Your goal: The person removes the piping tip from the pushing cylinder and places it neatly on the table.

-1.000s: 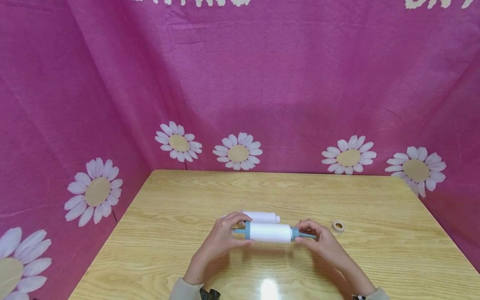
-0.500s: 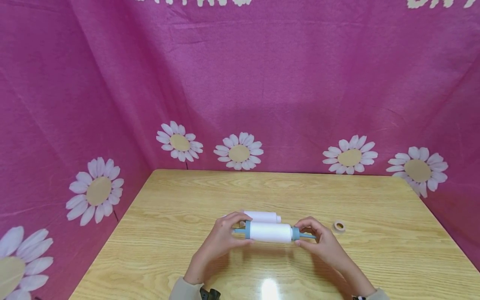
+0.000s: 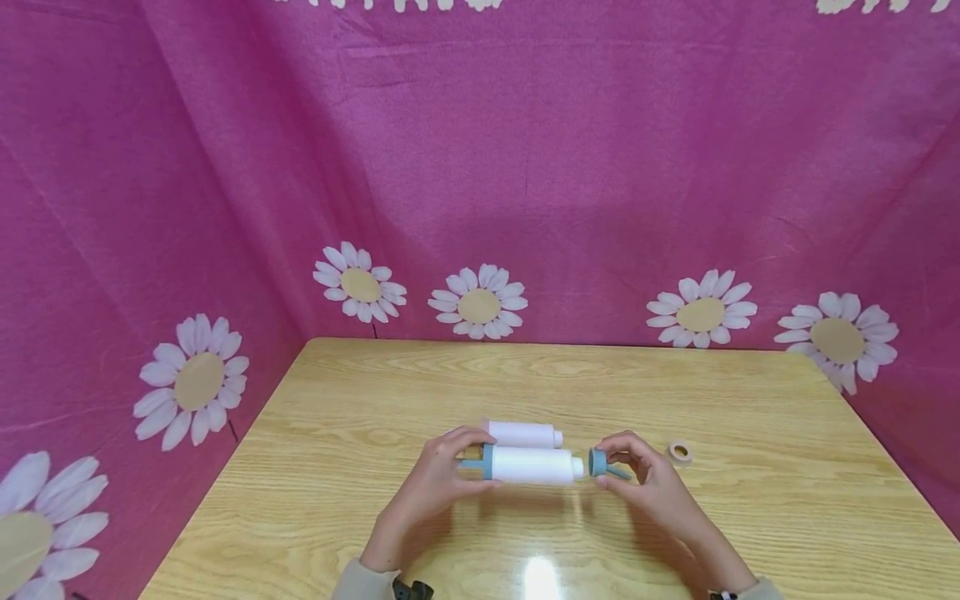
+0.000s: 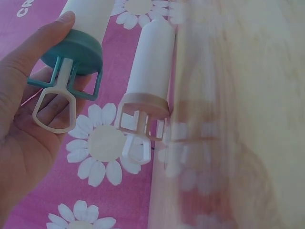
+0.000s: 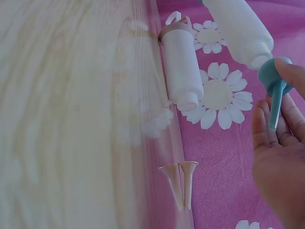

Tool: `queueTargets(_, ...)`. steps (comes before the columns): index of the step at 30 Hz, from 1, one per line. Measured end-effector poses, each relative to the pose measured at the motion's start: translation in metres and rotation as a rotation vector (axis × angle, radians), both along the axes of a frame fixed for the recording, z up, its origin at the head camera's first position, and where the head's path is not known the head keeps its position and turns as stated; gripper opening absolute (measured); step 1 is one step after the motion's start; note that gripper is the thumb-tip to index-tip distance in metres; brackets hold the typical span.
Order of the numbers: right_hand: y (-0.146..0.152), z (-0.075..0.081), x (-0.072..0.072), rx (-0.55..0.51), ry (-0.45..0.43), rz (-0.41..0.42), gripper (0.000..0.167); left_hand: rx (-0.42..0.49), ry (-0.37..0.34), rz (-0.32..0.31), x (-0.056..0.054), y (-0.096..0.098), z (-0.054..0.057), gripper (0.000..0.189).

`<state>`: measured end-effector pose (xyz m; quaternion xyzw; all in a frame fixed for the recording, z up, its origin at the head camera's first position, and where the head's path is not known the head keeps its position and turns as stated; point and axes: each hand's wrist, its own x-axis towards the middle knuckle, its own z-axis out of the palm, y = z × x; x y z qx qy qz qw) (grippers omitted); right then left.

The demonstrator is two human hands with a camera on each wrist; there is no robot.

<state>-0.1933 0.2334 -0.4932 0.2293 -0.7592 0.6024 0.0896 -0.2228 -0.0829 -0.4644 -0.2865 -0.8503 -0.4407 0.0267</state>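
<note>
In the head view my left hand point(image 3: 435, 477) grips a white-barrelled decorating syringe point(image 3: 531, 465) at its teal collar, thumb and fingers on opposite sides. The syringe is level, with its white neck to the right. The left wrist view shows its teal side grips and pale plunger ring point(image 4: 55, 110) near the palm. My right hand point(image 3: 654, 483) pinches a teal nozzle cap point(image 3: 597, 462), its narrow spout pointing right. A small gap separates cap and neck in the head view. Behind lies a second white syringe point(image 3: 522, 434) with a pinkish collar point(image 4: 145, 104).
On the wooden table point(image 3: 405, 383), right of the second syringe, is a beige nozzle point(image 5: 189, 183), which looks like a ring in the head view. Pink cloth point(image 3: 570, 167) printed with white flowers hangs behind the table and along its sides.
The teal nozzle cap has come off the syringe's neck. My left hand has shifted slightly left with the syringe; my right hand keeps the cap, now tilted.
</note>
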Motion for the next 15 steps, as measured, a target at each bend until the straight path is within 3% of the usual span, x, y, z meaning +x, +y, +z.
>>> queueTargets(6, 0.002, -0.001, -0.001, 0.008, -0.021, -0.005, 0.031, -0.038, -0.013, -0.012, 0.000, -0.003, -0.005, 0.046)
queueTargets(15, 0.002, -0.001, -0.001, 0.014, -0.023, -0.005, 0.029, -0.068, -0.100, -0.052, -0.002, -0.006, -0.013, 0.046)
